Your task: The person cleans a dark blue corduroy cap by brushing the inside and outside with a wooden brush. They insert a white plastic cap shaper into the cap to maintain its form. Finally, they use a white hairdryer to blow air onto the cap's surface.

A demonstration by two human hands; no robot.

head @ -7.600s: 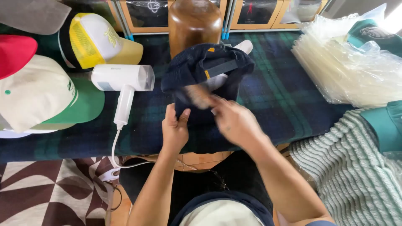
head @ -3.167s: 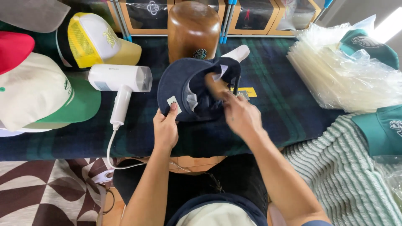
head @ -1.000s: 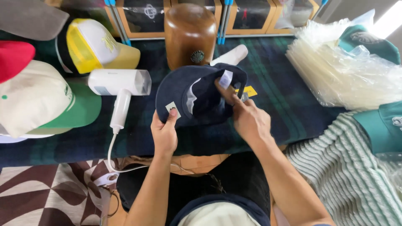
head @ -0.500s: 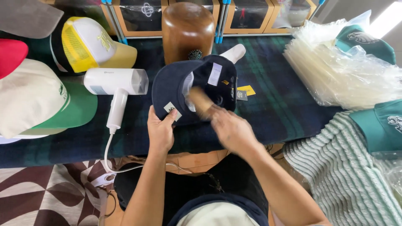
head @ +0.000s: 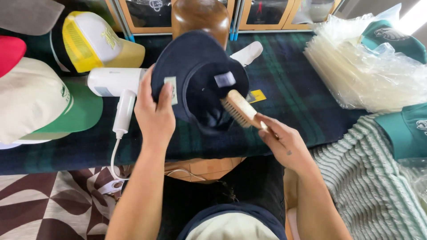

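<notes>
Navy cap (head: 195, 75) is held up above the plaid-covered table (head: 293, 102), its hollow inside turned toward the camera, in front of a rounded wooden block (head: 200, 15). The left hand (head: 153, 113) grips its edge, fingers (head: 144, 86) and thumb closed on the fabric beside a small sewn-in label. The right hand (head: 284, 142) is wrapped round the handle of a wooden brush (head: 240, 109), fingers curled shut, and the pale bristles are set against the lower inner rim of the cap.

Compared with half a second ago, the cap is tilted more upright and raised, and the brush, then a blur across the opening, is now sharp and lower at the rim. Seven seconds ago the cap was lying crumpled on the block.

The cap is of soft dark cloth, domed, with a light tag inside. A white hair dryer (head: 113, 82) of smooth plastic lies just left of the cap, its cord hanging off the table. Clear plastic bags (head: 364, 75) are stacked at the right, and a yellow mesh cap (head: 95, 42) and a cream-and-green cap (head: 44, 104) lie at the left.
</notes>
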